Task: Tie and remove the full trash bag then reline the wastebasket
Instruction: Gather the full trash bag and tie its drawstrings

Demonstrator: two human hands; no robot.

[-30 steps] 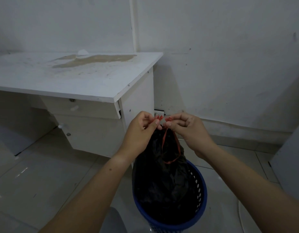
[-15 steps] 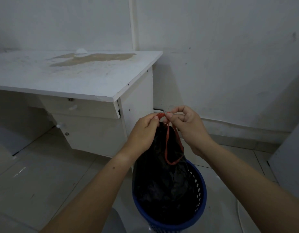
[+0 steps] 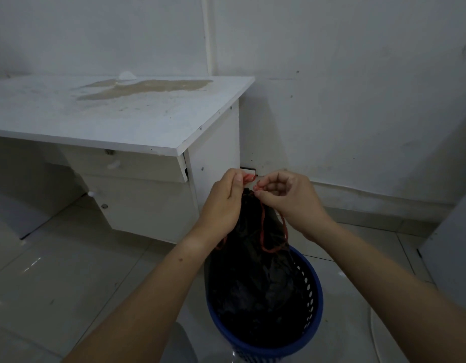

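- White-walled corner, dim light. Pale tiled floor (image 3: 69, 258). A white desk (image 3: 122, 121) fills the upper left of the frame, with a brownish stain (image 3: 148, 87) on its top.
- Blue perforated wastebasket (image 3: 314, 305) stands on the floor at lower centre, just right of the desk pedestal. Black trash bag (image 3: 253, 271) sits inside it, its neck gathered and drawn up above the rim.
- Left hand (image 3: 224, 203), frame centre: fingers curled, thumb and fingertips pinching one end of the red drawstring (image 3: 263, 231).
- Right hand (image 3: 292, 200), just beside the left: fingers curled, pinching the drawstring at the bag's neck. Slack loops hang down the bag's front.
- Step in hand, as I read it: tying the bag shut. Removal and relining not yet begun.
- Next move likely calls for crossing the strands and pulling snug close to the neck, keeping tension so the gather holds.
- Hard to make out: whether any knot is formed, since the fingers cover the crossing. Bag contents unreadable in the dark. The basket's near rim is cut off at the bottom edge. Small dark wall plate (image 3: 249, 169) behind the hands is partly hidden. No fresh liner in view.
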